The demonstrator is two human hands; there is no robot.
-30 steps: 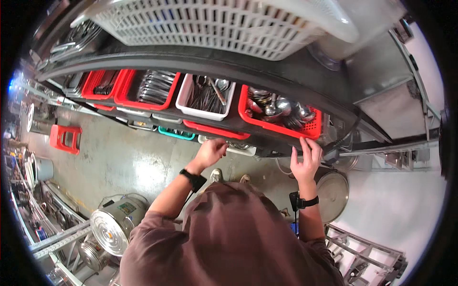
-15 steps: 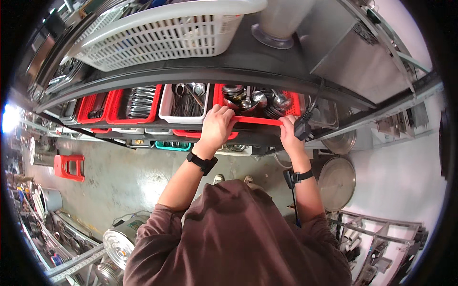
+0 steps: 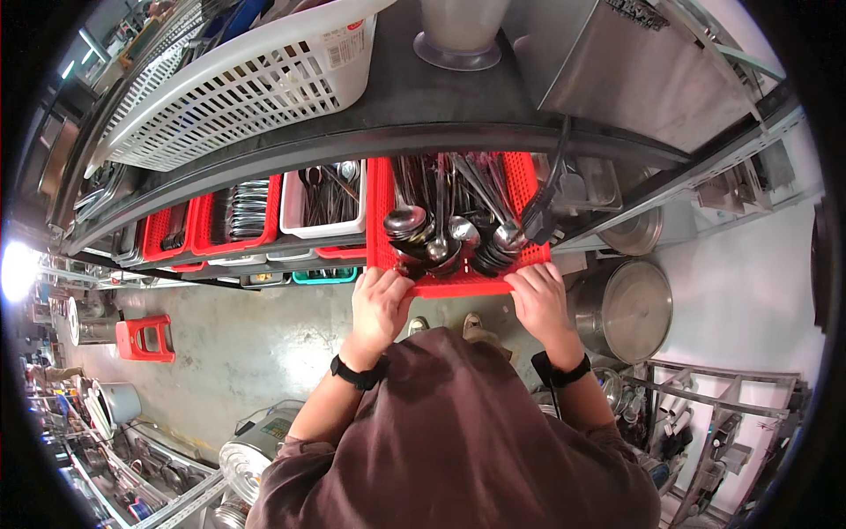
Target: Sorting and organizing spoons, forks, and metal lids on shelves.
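A red plastic basket [image 3: 458, 286] juts out from under a dark shelf edge, toward my body. Inside lie several metal ladles [image 3: 441, 247], bowls toward me and handles running back under the shelf. My left hand [image 3: 379, 304] grips the basket's near left corner, fingers curled over the rim. At the near right corner, my right hand [image 3: 539, 300] holds the same rim. A black cable with a plug [image 3: 538, 216] hangs in front of the basket's right side.
Left of the basket stand a white bin [image 3: 322, 231] of utensils and red baskets [image 3: 233, 247] with metal cutlery-like pieces. Above, a white slatted basket [image 3: 238, 88] rests on the dark upper shelf [image 3: 397, 110]. A large round metal pot [image 3: 634, 309] is at right; a red stool [image 3: 145, 339] stands on the floor at left.
Both hands have drawn the red basket out from the shelf toward my body. More of the ladles and their handles now show.
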